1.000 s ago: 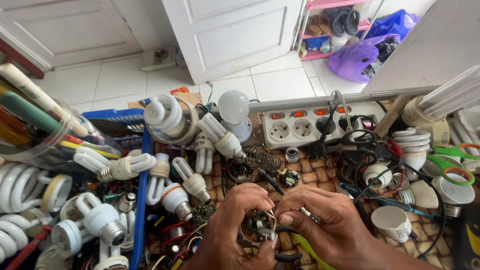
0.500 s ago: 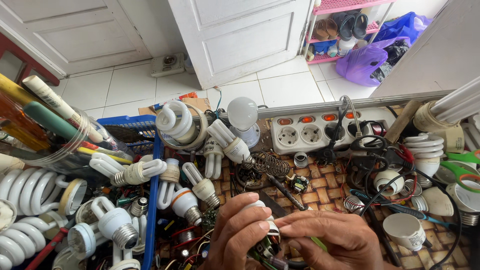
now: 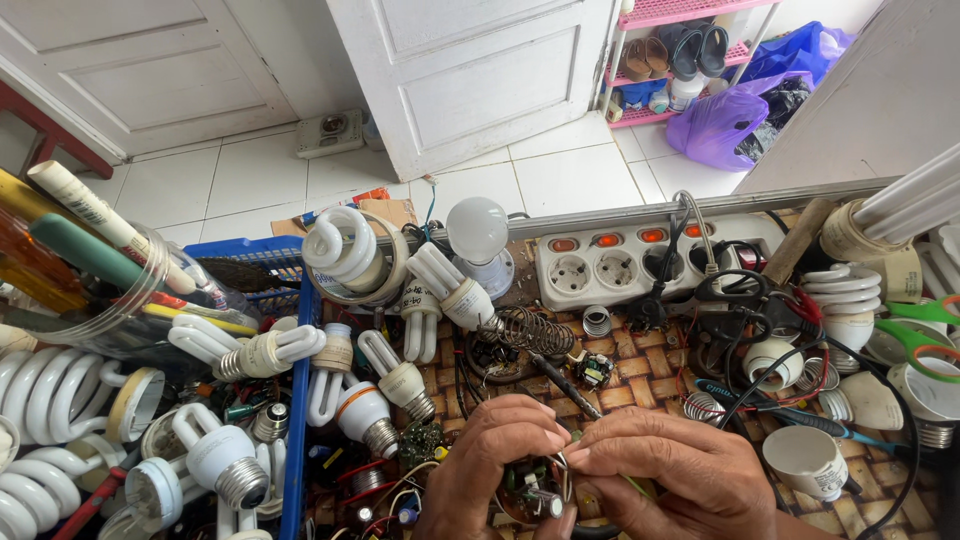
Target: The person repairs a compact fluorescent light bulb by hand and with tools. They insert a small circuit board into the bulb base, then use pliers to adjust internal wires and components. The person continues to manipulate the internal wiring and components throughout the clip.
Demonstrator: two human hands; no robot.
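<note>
**Small circuit board pinched between both hands over a cluttered tabletop**

At far left lie white spiral lamps (image 3: 40, 500) and a clear tub of tools (image 3: 110, 290); next to them a blue crate edge (image 3: 296, 400) and loose compact fluorescent bulbs (image 3: 395, 380). At bottom centre the left hand (image 3: 490, 470) has its fingers (image 3: 535, 435) clenched on a small circuit board (image 3: 530, 490), held just above the tabletop (image 3: 650, 370). The right hand (image 3: 680, 480) meets it, fingertips pinching something thin at the board's upper edge; what it is cannot be told. The board looks bare, out of any lamp housing, so the work seems mid-way, with the part not yet refitted. A soldering iron (image 3: 560, 385) rests just beyond the fingers. Farther right sit a white power strip (image 3: 610, 265), tangled black cables (image 3: 740, 330) and green-handled scissors (image 3: 920, 330).
</note>
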